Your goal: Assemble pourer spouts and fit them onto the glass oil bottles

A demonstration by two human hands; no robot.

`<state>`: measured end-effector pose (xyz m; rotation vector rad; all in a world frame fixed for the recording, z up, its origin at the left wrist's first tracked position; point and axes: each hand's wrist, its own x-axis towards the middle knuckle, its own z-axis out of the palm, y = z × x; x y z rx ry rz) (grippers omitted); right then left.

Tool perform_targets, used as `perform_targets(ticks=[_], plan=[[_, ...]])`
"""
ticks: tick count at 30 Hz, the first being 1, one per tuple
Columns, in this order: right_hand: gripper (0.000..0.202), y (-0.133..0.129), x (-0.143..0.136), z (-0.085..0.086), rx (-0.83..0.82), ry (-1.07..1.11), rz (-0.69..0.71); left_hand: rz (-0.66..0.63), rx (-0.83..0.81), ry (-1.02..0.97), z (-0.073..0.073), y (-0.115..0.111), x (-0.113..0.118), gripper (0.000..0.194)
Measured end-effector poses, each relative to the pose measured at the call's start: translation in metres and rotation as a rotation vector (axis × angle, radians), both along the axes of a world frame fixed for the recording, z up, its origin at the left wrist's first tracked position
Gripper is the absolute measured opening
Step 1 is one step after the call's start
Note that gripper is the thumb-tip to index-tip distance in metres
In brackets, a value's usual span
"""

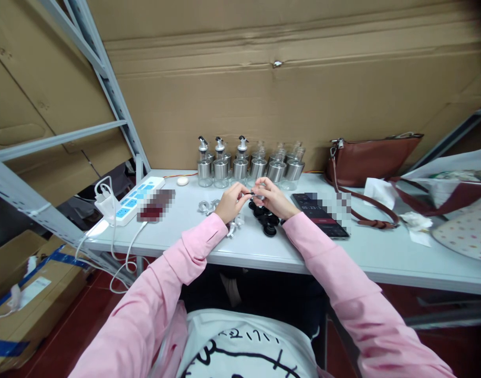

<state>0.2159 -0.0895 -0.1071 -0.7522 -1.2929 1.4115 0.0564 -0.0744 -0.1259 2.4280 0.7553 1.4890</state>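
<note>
My left hand (231,202) and my right hand (275,199) meet above the table, fingertips nearly touching. Between them is a small dark piece (250,193), pinched by the left fingers; its kind is too small to make out. The right fingers are closed at its other end, what they grip partly hidden. Below the right hand lies a pile of black round caps (269,229). Clear and white plastic parts (204,207) lie near the left hand. Behind stand several glass bottles with metal bands (258,169); three carry pourer spouts (242,142).
A white power strip (140,200) with cables and a phone (156,206) are on the left. Rightward lie a larger phone (321,215), a brown bag (374,160) and crumpled tissue (417,221). Cardboard (232,94) walls the back; a metal shelf post (118,110) rises left.
</note>
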Motion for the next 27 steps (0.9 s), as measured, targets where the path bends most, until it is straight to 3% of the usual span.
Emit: perform_targets(ticks=[27], plan=[[0.043, -0.0011, -0.0001, 0.0005, -0.030, -0.006, -0.009, -0.006, -0.018, 0.026, -0.0016, 0.0011, -0.0008, 0.011]])
